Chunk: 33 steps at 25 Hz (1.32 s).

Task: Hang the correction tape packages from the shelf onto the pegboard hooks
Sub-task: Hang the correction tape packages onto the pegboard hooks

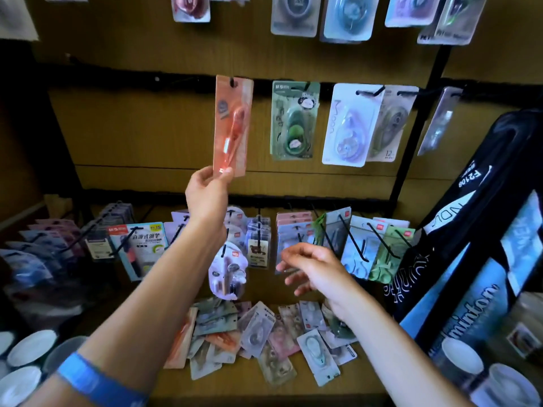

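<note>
My left hand (207, 195) pinches the bottom edge of a long orange correction tape package (232, 127), raised against the pegboard. The package's hang hole sits at a black hook (233, 82) on the middle rail. My right hand (314, 267) hovers lower, fingers loosely spread, holding nothing. Below it, a pile of loose correction tape packages (258, 336) lies on the wooden shelf (264, 389). A green package (293, 120) hangs just right of the orange one.
More packages hang on the top row (346, 19), the middle row (352, 124) and the crowded lower hooks (293, 236). A black and blue badminton bag (482, 236) leans at the right. White cups (29, 348) stand at the lower left and lower right (461, 362).
</note>
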Motion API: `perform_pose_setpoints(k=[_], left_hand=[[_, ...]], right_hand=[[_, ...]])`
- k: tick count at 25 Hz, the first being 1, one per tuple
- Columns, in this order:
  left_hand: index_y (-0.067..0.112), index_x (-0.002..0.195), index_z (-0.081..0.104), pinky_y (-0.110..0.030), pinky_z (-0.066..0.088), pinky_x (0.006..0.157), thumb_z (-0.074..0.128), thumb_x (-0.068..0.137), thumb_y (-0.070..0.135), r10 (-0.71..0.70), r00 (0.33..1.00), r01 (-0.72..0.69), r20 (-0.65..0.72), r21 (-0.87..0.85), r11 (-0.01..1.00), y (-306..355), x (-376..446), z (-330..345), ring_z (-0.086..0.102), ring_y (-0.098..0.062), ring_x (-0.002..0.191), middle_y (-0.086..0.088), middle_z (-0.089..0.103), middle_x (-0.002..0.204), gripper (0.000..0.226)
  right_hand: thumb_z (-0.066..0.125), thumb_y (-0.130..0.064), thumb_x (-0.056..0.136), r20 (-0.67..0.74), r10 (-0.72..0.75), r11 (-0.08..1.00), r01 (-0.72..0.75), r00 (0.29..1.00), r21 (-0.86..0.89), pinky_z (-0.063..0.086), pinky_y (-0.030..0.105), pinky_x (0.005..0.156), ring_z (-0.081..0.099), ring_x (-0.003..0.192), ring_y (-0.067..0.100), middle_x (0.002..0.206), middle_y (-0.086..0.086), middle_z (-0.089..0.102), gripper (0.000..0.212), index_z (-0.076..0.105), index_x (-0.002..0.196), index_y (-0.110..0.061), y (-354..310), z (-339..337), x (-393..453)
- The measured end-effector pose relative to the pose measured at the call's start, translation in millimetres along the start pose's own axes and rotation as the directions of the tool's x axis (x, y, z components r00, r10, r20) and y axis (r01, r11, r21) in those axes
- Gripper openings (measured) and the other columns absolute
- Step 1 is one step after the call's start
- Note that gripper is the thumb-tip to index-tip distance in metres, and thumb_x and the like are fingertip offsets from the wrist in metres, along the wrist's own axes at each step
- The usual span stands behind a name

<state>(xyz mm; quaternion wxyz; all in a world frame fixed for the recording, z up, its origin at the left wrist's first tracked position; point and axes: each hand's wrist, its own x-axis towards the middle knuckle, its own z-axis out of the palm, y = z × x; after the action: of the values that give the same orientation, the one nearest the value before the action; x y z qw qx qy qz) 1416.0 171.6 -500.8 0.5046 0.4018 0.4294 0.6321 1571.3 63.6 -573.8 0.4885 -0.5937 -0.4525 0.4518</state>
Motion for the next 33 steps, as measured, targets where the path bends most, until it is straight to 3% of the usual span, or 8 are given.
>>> perform_pose_setpoints(k=[3, 6, 10, 13, 18, 24, 29, 33], left_hand=[[0.021, 0.122, 0.056, -0.033, 0.048, 0.094, 0.062, 0.091, 0.011, 0.006, 0.995, -0.010, -0.104, -0.040, 0.999, -39, -46, -22, 0.060, -0.014, 0.104, 0.000, 0.062, 0.119, 0.033], [0.024, 0.100, 0.062, -0.032, 0.048, 0.084, 0.057, 0.091, -0.001, -0.005, 0.994, -0.002, -0.105, -0.069, 0.998, -101, -111, -37, 0.061, -0.014, 0.097, 0.002, 0.065, 0.104, 0.027], [0.019, 0.092, 0.062, -0.035, 0.046, 0.079, 0.053, 0.093, 0.000, -0.374, 0.924, 0.377, -0.079, 0.036, 0.925, -195, -126, -48, 0.061, -0.022, 0.091, -0.004, 0.067, 0.096, 0.021], [0.018, 0.092, 0.059, -0.040, 0.051, 0.089, 0.051, 0.092, 0.002, -0.488, 0.869, 0.488, -0.075, 0.287, 0.824, -261, -89, -75, 0.062, -0.028, 0.097, -0.013, 0.067, 0.106, 0.019], [0.015, 0.092, 0.058, -0.042, 0.051, 0.084, 0.058, 0.084, -0.002, -0.471, 0.880, 0.395, -0.067, 0.654, 0.645, -334, -41, -94, 0.060, -0.033, 0.092, -0.008, 0.064, 0.092, 0.018], [0.003, 0.112, 0.061, -0.034, 0.050, 0.069, 0.069, 0.079, 0.003, -0.399, 0.905, 0.084, 0.144, 0.860, 0.502, -426, 15, -84, 0.066, -0.039, 0.091, -0.015, 0.068, 0.094, 0.034], [0.006, 0.138, 0.043, -0.050, 0.046, 0.100, 0.062, 0.075, 0.034, -0.307, 0.910, -0.164, 0.279, 0.922, 0.351, -483, 20, -98, 0.053, -0.044, 0.122, -0.023, 0.054, 0.137, 0.072], [0.005, 0.138, 0.046, -0.044, 0.050, 0.090, 0.075, 0.060, 0.037, -0.367, 0.918, 0.006, 0.151, 0.919, 0.394, -485, 25, -100, 0.060, -0.042, 0.109, -0.022, 0.063, 0.123, 0.089]], right_hand=[[0.062, -0.017, 0.094, 0.013, 0.065, 0.998, -0.065, 0.998, -0.025, 0.048, 0.025, 0.049, 0.063, 0.068, 0.019, 0.093, 0.010, 0.076, 0.012, 0.067, 0.103, -0.010, 30, -15, -1], [0.061, -0.014, 0.095, 0.094, 0.172, 0.984, -0.166, 0.981, -0.065, 0.048, 0.025, 0.046, 0.062, 0.065, 0.021, 0.084, 0.009, 0.073, 0.012, 0.067, 0.102, -0.007, 75, -27, 1], [0.062, -0.018, 0.093, -0.002, 0.360, 0.895, -0.345, 0.933, -0.283, 0.048, 0.028, 0.055, 0.066, 0.070, 0.023, 0.084, 0.006, 0.073, 0.009, 0.071, 0.094, -0.018, 149, -44, 21], [0.063, -0.018, 0.092, -0.166, 0.454, 0.866, -0.477, 0.875, -0.146, 0.045, 0.026, 0.053, 0.062, 0.068, 0.023, 0.085, 0.008, 0.071, 0.008, 0.067, 0.098, -0.016, 198, -56, 40], [0.065, -0.017, 0.085, -0.284, 0.523, 0.752, -0.592, 0.803, -0.290, 0.046, 0.026, 0.056, 0.063, 0.069, 0.027, 0.089, 0.014, 0.070, 0.005, 0.068, 0.086, -0.013, 291, -58, 83], [0.067, -0.030, 0.081, -0.379, 0.547, 0.570, -0.663, 0.747, -0.484, 0.050, 0.036, 0.086, 0.058, 0.114, 0.036, 0.131, 0.014, 0.056, 0.062, 0.044, 0.137, -0.013, 389, -73, 122], [0.071, -0.039, 0.078, -0.554, 0.449, 0.299, -0.702, 0.702, -0.647, 0.043, 0.044, 0.090, 0.055, 0.113, 0.037, 0.129, 0.012, 0.052, 0.073, 0.032, 0.135, -0.016, 420, -66, 132], [0.078, -0.033, 0.067, -0.539, 0.436, 0.499, -0.692, 0.721, -0.521, 0.051, 0.038, 0.083, 0.064, 0.103, 0.033, 0.116, 0.008, 0.067, 0.067, 0.053, 0.127, -0.020, 432, -63, 130]])
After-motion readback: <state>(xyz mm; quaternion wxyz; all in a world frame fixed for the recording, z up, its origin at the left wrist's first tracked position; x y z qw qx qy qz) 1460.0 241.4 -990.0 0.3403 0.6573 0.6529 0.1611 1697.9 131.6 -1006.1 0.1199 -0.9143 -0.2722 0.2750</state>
